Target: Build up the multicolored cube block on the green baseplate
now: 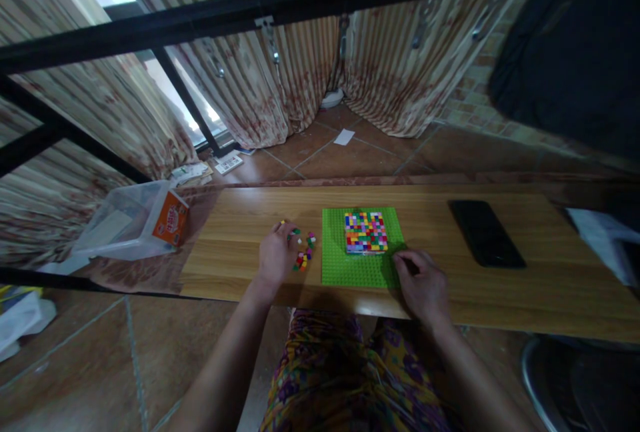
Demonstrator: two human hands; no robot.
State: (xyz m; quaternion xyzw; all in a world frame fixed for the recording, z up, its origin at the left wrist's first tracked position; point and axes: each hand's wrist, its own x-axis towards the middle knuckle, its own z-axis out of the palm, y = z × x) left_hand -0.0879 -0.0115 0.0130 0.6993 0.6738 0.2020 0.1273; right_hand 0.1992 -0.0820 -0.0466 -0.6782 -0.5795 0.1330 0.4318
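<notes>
A green baseplate [360,265] lies on the wooden table [450,285] in front of me. A square block of small multicoloured bricks [365,231] is built on its far half. Loose small bricks [304,251] in red, green, yellow and white lie on the wood just left of the plate. My left hand [274,255] rests beside them with its fingers curled over the nearest pieces; what it holds, if anything, is hidden. My right hand [423,283] sits at the plate's near right corner, fingers curled and pressing on the plate's edge.
A black phone [486,233] lies flat on the table to the right. White paper [600,235] is at the far right edge. A clear plastic tub with an orange box [135,220] stands left of the table. A black metal frame [300,2] crosses overhead.
</notes>
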